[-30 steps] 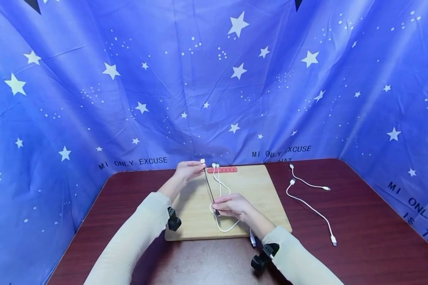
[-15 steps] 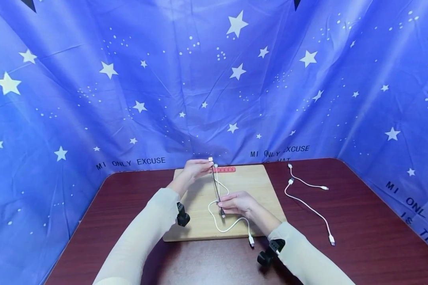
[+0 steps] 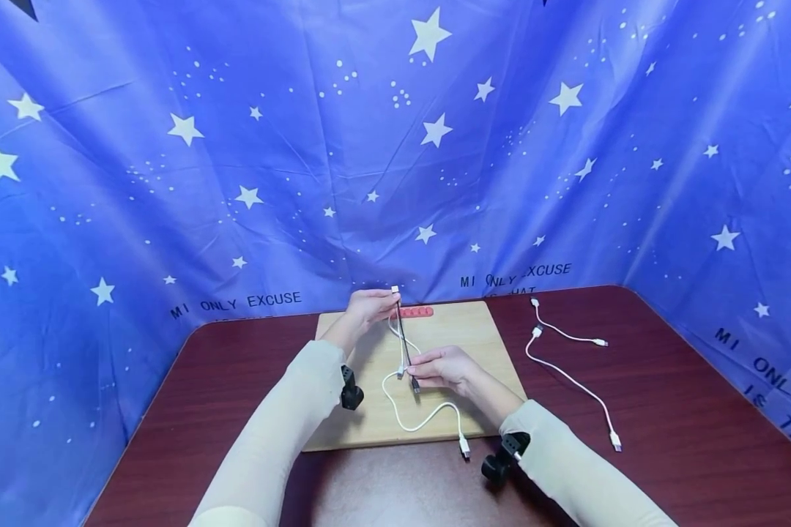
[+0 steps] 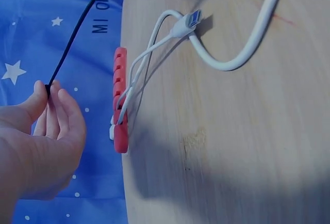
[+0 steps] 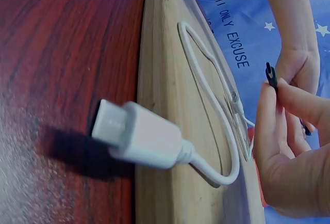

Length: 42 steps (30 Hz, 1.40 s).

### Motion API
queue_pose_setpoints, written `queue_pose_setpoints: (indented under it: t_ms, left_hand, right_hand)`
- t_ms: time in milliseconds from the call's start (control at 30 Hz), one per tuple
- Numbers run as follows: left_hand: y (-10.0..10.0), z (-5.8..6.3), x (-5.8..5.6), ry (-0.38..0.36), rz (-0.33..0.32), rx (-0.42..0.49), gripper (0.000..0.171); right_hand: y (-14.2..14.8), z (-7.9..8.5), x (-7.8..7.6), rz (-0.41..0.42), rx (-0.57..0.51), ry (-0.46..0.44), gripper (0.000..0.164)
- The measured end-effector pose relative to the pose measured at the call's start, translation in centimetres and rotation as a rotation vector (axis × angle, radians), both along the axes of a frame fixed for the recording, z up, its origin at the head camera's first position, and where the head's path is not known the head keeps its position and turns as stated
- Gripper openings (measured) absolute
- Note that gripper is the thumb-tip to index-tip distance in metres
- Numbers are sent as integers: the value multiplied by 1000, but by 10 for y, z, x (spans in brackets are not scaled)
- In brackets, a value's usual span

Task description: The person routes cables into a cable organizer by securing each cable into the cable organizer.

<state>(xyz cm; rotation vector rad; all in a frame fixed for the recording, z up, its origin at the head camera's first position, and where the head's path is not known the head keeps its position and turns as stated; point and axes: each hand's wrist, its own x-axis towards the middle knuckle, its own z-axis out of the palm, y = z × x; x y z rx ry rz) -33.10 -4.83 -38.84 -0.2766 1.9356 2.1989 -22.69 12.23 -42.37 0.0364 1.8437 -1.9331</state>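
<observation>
My left hand [image 3: 367,309] pinches one end of a thin black cable [image 3: 404,333] above the far edge of the wooden board [image 3: 481,329]. Lower down, my right hand [image 3: 444,367] pinches the other end, and its dark plug [image 5: 271,75] sticks out past the fingertips in the right wrist view. The cable stretches nearly straight between both hands. Below it, a red slotted cable holder [image 4: 119,79] lies along the board's far edge. White cables [image 4: 136,74] sit in slots at one end of the holder, while its other slots show bare in the left wrist view.
A white cable's plug [image 3: 464,446] overhangs the board's near edge. Two more white cables, a short one [image 3: 563,333] and a longer one [image 3: 573,377], lie on the dark red table [image 3: 685,410] to the right. A blue star-patterned curtain [image 3: 343,146] surrounds the table.
Both hands have moved rightward with the black cable, the left hand coming over the red holder's left end. The white plug at the near edge has come out from behind the right wrist.
</observation>
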Motion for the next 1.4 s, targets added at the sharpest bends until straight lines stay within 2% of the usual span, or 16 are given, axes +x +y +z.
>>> queue_pose_setpoints:
  t_ms: [200, 400, 567, 667, 800, 1000, 1100, 1267, 1400]
  left_hand:
    - [2, 3, -8, -24, -17, -44, 38]
    - [8, 5, -23, -34, -52, -91, 40]
    - [13, -3, -36, -45, -75, -97, 42]
    - [13, -10, -41, -38, -40, -69, 41]
    - [12, -19, -43, 3, -10, -63, 37]
    - [12, -23, -43, 90, -66, -220, 33]
    - [11, -23, -44, 85, -83, -270, 33]
    - [9, -23, -48, 53, -101, -288, 34]
    - [9, -25, -51, 68, -114, -317, 33]
  right_hand:
    - [0, 1, -4, -43, 1, -10, 40]
    - [1, 5, -12, -112, -4, -7, 39]
    - [0, 7, -18, -156, 10, -22, 40]
    - [-2, 7, -21, -170, 14, -23, 41]
    - [-2, 6, -23, -200, 23, -22, 41]
    - [-5, 0, -24, -222, 98, -8, 36]
    - [-7, -3, -25, -236, 129, -4, 34]
    - [-8, -4, -29, -251, 145, -3, 33]
    - [-8, -3, -32, -254, 165, 9, 33]
